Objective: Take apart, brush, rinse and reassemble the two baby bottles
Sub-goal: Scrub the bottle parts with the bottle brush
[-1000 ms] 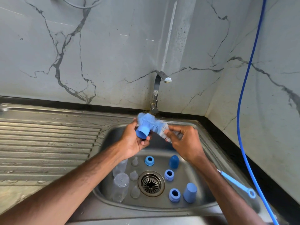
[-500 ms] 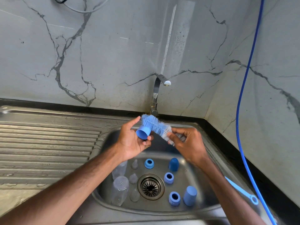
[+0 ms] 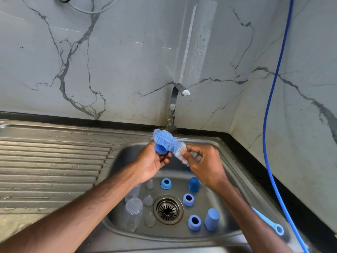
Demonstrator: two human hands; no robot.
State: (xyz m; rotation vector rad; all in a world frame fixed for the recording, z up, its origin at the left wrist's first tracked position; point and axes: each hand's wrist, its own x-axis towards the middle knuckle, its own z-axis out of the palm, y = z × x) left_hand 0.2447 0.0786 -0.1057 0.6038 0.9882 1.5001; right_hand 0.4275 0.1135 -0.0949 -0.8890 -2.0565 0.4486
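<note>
Our left hand [image 3: 153,161] grips a blue cap [image 3: 160,149], our right hand [image 3: 204,165] the brush [image 3: 167,139], above the sink's [image 3: 200,138] back edge. Our right forearm [image 3: 246,207] hides most of the handle [image 3: 268,221].

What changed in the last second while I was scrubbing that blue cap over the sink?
Very little. The right hand worked the bottle brush slightly back and forth against the blue cap, which the left hand holds. Nothing was taken hold of or let go. The loose bottle parts in the sink stayed where they were.
</note>
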